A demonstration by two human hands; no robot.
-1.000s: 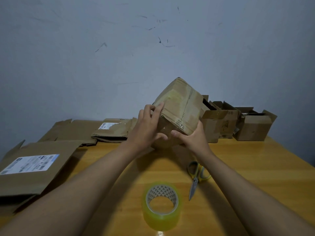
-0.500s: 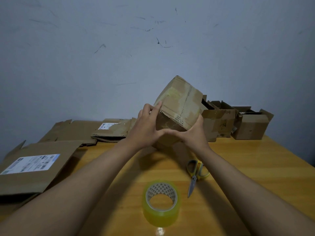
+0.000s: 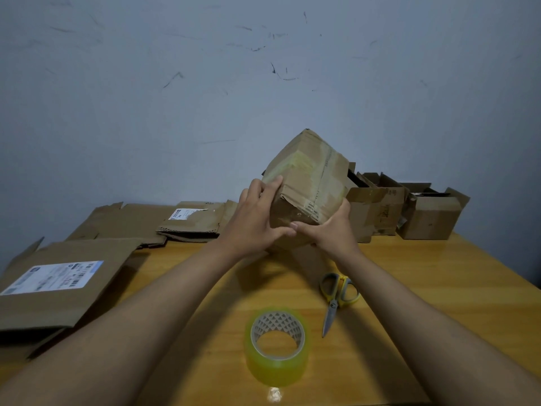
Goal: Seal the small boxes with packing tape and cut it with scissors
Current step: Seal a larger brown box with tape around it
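A small brown cardboard box [image 3: 310,177] with old tape strips is tilted on one corner above the wooden table [image 3: 439,288]. My left hand [image 3: 254,221] grips its left side, fingers on the upper face and thumb underneath. My right hand [image 3: 330,230] holds its lower right edge, thumb reaching toward the left thumb. A roll of yellowish clear packing tape [image 3: 276,345] lies flat near the table's front. Scissors [image 3: 336,297] with yellow and grey handles lie closed to the roll's right, blades pointing toward me.
Two open small boxes stand at the back right [image 3: 377,209] [image 3: 430,212]. Flattened cartons lie on the left, one with a white label [image 3: 55,276], others behind it [image 3: 193,218]. A grey wall rises right behind the table.
Both hands have turned the box slightly and shifted it a little down and left; my thumbs have come together under its front face. Tape and scissors have not moved.
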